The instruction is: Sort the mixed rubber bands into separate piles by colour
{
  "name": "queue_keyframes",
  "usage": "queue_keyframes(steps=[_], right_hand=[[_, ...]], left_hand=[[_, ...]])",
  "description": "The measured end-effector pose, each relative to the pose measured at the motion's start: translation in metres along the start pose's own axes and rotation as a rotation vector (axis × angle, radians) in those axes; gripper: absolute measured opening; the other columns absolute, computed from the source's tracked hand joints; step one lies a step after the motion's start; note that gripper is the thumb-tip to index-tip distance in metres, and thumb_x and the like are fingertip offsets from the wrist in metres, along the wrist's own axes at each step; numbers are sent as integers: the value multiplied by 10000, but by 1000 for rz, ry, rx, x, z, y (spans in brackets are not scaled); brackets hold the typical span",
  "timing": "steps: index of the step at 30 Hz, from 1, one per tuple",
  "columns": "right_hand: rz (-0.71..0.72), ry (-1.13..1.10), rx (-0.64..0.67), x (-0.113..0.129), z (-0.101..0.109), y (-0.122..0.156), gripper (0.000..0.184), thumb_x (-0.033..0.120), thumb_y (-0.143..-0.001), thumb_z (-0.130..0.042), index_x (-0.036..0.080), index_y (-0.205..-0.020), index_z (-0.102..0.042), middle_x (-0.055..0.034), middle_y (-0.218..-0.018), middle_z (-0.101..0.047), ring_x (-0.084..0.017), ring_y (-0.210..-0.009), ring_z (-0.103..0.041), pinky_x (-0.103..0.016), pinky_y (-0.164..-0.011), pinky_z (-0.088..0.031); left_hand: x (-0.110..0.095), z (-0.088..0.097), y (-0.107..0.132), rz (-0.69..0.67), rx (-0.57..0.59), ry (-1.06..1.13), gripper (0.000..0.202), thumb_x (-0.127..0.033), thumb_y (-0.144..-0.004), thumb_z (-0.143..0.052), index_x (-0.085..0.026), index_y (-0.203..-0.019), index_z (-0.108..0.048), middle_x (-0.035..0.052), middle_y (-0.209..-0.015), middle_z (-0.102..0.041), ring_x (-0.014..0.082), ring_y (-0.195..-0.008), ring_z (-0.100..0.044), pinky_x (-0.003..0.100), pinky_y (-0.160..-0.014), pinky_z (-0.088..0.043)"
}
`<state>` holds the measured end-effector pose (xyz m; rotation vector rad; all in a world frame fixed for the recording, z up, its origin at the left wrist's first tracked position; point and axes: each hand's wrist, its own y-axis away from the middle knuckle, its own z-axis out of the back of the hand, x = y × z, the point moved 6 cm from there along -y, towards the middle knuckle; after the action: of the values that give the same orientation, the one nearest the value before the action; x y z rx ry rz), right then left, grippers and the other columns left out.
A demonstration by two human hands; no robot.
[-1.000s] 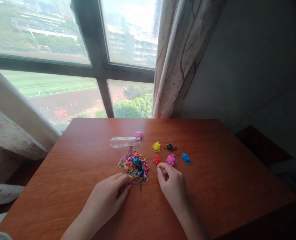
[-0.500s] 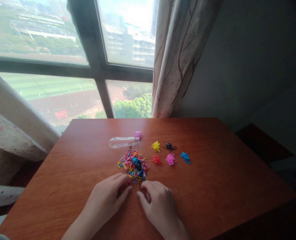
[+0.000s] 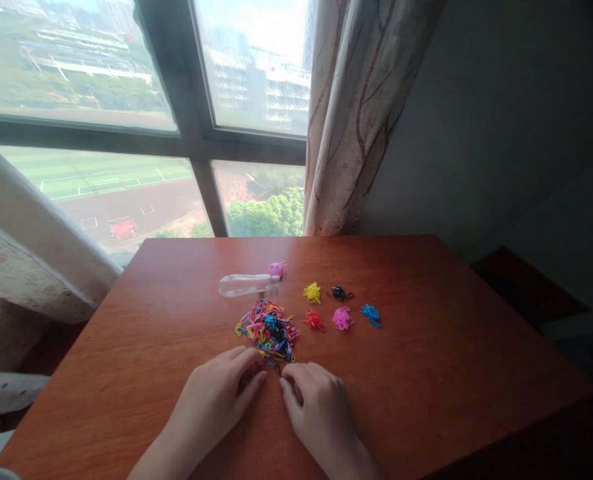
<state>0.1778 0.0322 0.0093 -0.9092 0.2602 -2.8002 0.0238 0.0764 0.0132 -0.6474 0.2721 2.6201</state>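
A mixed heap of small coloured rubber bands point(image 3: 269, 330) lies in the middle of a red-brown wooden table point(image 3: 426, 373). My left hand point(image 3: 216, 397) rests on the table at the heap's near edge, fingers curled, its tips touching the bands. My right hand point(image 3: 313, 403) lies beside it, fingers bent into a pinch at the heap's near edge; what they grip is too small to make out. Right of the heap sit small sorted clumps: yellow point(image 3: 313, 292), black point(image 3: 340, 292), red point(image 3: 315, 321), pink point(image 3: 342, 318) and blue point(image 3: 371, 314).
A clear plastic bottle point(image 3: 243, 285) with a pink cap lies on its side behind the heap. A window and curtains point(image 3: 361, 113) stand behind the table. A dark low piece of furniture point(image 3: 521, 287) is at the right.
My right hand has drawn back from the red and pink clumps to the near edge of the mixed heap, next to my left hand. My left hand has hardly moved.
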Motion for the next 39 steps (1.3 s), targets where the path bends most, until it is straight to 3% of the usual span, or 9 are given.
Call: queue_keyframes(steps=[8,15,23,27,31,39], right_hand=[[-8,-11,-5,-1,-1,2,159,100,-849,-555,230,-758,-546,35,-711,-616,-140,-655,-543,-275,-614,-273],[3,1,-17,0,0,1,156,96,-842,-562,233,-767,-553,35,-715,-626,-141,-665,-557,-263,-611,-284],[9,14,-19,-1,-1,3,155,106,-838,-568,232,-751,-546,32,-719,-629,-147,-679,-562,-264,-614,-287],[18,-14,-15,-2,-2,4,140,108,-837,-566,237,-783,-563,31,-753,-645,-154,-706,-570,-271,-624,-289],[5,-13,-19,-3,-2,4,154,110,-839,-555,234,-748,-555,28,-718,-631,-153,-678,-562,-274,-606,-282],[14,-9,-29,-4,-2,3,147,102,-816,-563,230,-744,-565,24,-712,-647,-149,-675,-585,-250,-603,-310]], left_hand=[[1,1,-2,-5,-12,36,175,-230,-921,-462,-262,-963,-629,2,-912,-705,184,-837,-669,255,-711,-459],[3,10,-1,-28,-88,131,160,-275,-926,-482,-233,-953,-634,-14,-780,-679,137,-643,-607,230,-627,-445],[-5,10,-8,-78,-120,164,160,-299,-933,-493,-227,-931,-636,-30,-719,-651,114,-598,-569,212,-591,-423],[-20,17,-23,-99,-126,82,150,-286,-920,-503,-233,-910,-643,-24,-736,-664,128,-624,-583,225,-590,-412],[-47,24,-52,-171,-104,-12,150,-198,-886,-503,-236,-893,-648,0,-869,-714,157,-784,-649,232,-654,-433],[-75,13,-99,-202,-70,-139,178,-222,-897,-485,-235,-911,-661,20,-886,-713,161,-731,-666,230,-603,-429]])
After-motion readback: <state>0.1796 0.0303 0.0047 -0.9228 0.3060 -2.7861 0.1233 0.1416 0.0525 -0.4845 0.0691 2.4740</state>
